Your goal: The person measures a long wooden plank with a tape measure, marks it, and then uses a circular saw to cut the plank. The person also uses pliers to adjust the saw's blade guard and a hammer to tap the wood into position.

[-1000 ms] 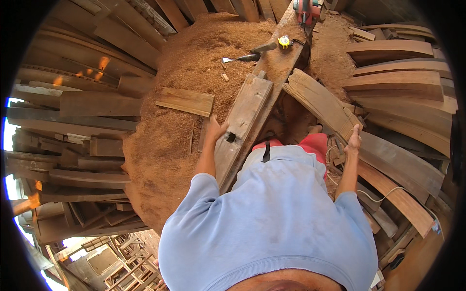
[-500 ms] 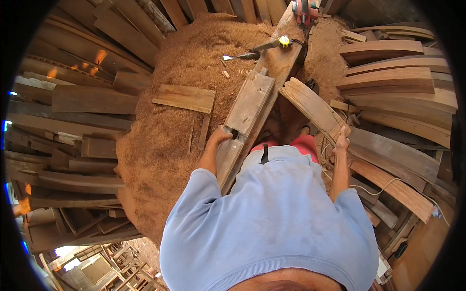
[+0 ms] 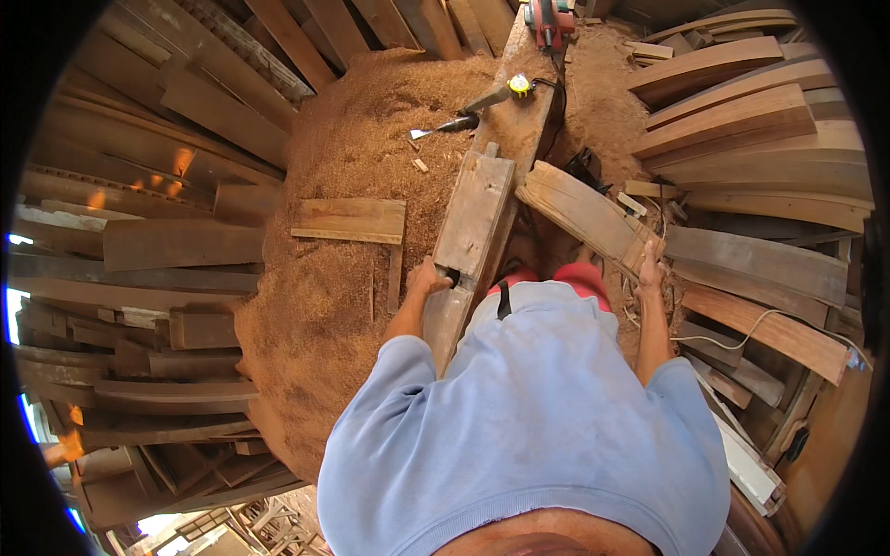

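My left hand (image 3: 428, 280) is closed round the edge of a thick, weathered timber (image 3: 471, 218), beside a dark notch cut through it. That timber lies lengthwise on a long plank (image 3: 527, 125) and has a small tenon at its far end. On the right, my right hand (image 3: 652, 269) grips the near end of a short, slightly curved board (image 3: 589, 215). The board's far end reaches to the plank's right edge, close to the timber; whether they touch I cannot tell. A chisel with a dark handle (image 3: 447, 127) lies beyond the timber, near a yellow tape measure (image 3: 518, 85).
A red power tool (image 3: 549, 26) sits at the plank's far end. Sawdust (image 3: 320, 315) is heaped on the left, with a loose board (image 3: 348, 221) on it. Stacked boards (image 3: 181, 243) line the left; curved boards (image 3: 728, 125) line the right. A pale cable (image 3: 742, 338) crosses the right-hand boards.
The view has shifted a little, moving the plank and its tools leftward in the picture. Both hands stay on the same pieces; the right hand's raised finger now lies closer along the board.
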### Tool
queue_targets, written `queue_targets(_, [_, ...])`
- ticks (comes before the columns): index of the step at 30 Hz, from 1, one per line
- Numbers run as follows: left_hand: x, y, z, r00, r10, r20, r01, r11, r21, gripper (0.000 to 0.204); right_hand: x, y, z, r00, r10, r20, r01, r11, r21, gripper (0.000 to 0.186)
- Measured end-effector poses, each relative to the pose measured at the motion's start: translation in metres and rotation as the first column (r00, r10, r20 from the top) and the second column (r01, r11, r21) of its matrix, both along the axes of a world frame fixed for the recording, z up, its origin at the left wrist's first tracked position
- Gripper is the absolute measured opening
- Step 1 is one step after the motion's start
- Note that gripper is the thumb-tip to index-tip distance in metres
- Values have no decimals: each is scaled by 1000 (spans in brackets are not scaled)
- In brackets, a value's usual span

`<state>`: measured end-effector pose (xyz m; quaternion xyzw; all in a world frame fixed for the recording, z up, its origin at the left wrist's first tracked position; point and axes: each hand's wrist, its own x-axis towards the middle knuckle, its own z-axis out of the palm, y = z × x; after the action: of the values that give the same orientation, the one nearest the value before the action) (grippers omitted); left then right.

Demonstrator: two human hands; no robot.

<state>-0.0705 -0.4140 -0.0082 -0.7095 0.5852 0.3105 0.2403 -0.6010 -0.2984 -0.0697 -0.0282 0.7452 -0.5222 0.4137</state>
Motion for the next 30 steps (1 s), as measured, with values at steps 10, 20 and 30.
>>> queue_targets(10, [-19, 10, 49, 998, -27, -60, 25, 999, -35, 83, 45, -4, -56, 983, 173, 60, -171, 985, -37, 52])
queue_targets(20, [-22, 8, 21, 999, 10, -42, -11, 1000, -19, 80, 144, -99, -33, 461, 871, -170, -789, 490, 371, 47])
queue_targets(30, [-7, 22, -6, 965, 146, -220, -162, 985, -57, 79, 118, -64, -39, 770, 490, 409, -598, 778, 194, 26])
